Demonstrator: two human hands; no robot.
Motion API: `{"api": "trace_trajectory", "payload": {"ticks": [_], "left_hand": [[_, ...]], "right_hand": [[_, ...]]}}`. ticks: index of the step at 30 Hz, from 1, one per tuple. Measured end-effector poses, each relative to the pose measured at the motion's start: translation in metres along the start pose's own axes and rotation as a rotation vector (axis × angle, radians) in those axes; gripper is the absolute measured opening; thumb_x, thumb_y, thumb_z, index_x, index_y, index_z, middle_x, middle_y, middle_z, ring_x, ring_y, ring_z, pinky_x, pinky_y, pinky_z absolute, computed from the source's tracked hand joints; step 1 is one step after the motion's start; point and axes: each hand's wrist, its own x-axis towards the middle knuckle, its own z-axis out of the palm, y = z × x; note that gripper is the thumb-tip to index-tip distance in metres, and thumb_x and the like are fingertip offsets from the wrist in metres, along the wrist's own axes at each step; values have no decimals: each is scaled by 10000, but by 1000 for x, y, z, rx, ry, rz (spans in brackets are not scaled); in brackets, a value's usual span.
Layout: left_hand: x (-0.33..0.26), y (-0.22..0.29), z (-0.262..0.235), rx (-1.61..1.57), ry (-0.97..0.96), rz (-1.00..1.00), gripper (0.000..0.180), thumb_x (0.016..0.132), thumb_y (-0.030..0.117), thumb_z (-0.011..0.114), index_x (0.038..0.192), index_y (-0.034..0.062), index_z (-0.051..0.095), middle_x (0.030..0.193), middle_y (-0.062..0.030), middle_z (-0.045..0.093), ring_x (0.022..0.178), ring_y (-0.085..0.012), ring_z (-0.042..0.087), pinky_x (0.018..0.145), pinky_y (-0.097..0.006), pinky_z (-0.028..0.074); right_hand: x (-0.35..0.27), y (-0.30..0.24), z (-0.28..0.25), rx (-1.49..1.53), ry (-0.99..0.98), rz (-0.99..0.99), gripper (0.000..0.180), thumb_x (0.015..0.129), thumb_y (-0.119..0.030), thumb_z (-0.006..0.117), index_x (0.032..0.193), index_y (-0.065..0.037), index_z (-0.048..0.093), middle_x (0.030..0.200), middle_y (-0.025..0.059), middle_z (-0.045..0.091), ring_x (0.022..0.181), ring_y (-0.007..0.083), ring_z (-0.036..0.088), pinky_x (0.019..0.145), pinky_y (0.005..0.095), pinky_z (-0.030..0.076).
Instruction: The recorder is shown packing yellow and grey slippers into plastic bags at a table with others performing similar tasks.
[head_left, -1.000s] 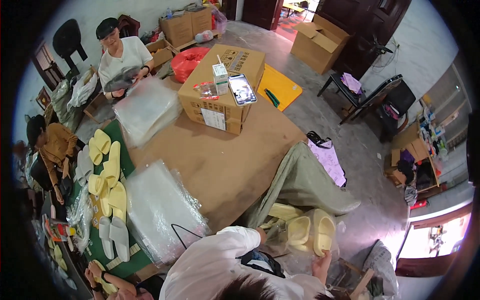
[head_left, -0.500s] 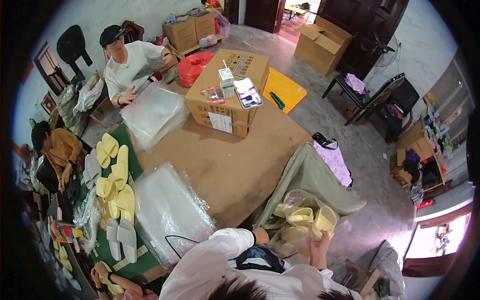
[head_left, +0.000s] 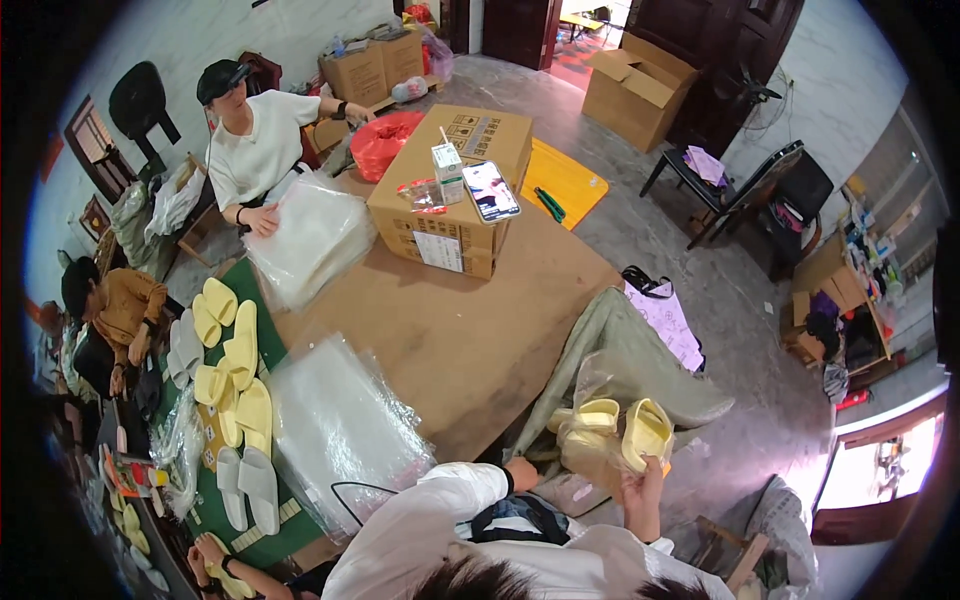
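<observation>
My right hand (head_left: 643, 494) is closed round the near end of a yellow slipper (head_left: 648, 434), held up over a grey-green sack (head_left: 640, 335). Beside it, another yellow slipper (head_left: 598, 415) shows among clear plastic bags (head_left: 594, 458) in the sack's mouth; whether the held slipper is bagged is unclear. At the table's near edge my left hand (head_left: 521, 474) is closed at the rim of the sack, its fingertips mostly hidden. A brown table (head_left: 450, 345) stands ahead of me.
Clear plastic bags (head_left: 345, 425) lie stacked on the table, near yellow and grey slippers (head_left: 258, 485) on a green mat (head_left: 215, 512). A carton (head_left: 440, 235) bears a phone (head_left: 491, 192) and a small box. A person in white (head_left: 262, 150) works opposite; others sit left.
My right hand has turned the yellow slipper more upright and raised it slightly. The person opposite has set down a clear bag and reaches toward the red roll.
</observation>
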Motion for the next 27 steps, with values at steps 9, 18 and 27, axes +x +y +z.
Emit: {"api": "trace_trajectory", "payload": {"ticks": [9, 18, 27], "left_hand": [[-6, 7, -27, -5, -67, 250, 372, 857, 183, 396, 1170, 313, 550, 905, -97, 642, 856, -263, 617, 785, -431, 415], [-16, 11, -42, 72, -108, 249, 379, 878, 163, 389, 1181, 335, 540, 849, -87, 643, 829, -261, 616, 817, -425, 385], [-26, 3, -33, 35, -24, 241, 362, 882, 167, 360, 1168, 303, 535, 800, -75, 640, 782, -248, 622, 795, -400, 370]], "right_hand": [[18, 22, -2, -176, 93, -110, 319, 768, -74, 542, 1079, -34, 483, 963, 85, 583, 837, 259, 606, 651, 410, 531], [72, 52, -7, -440, 175, -209, 374, 730, -177, 612, 1032, -2, 477, 872, 96, 563, 636, 170, 561, 470, 270, 447], [141, 101, -49, -835, 241, -248, 722, 717, -229, 634, 1249, 104, 279, 1202, 261, 432, 1065, 315, 469, 903, 388, 370]]}}
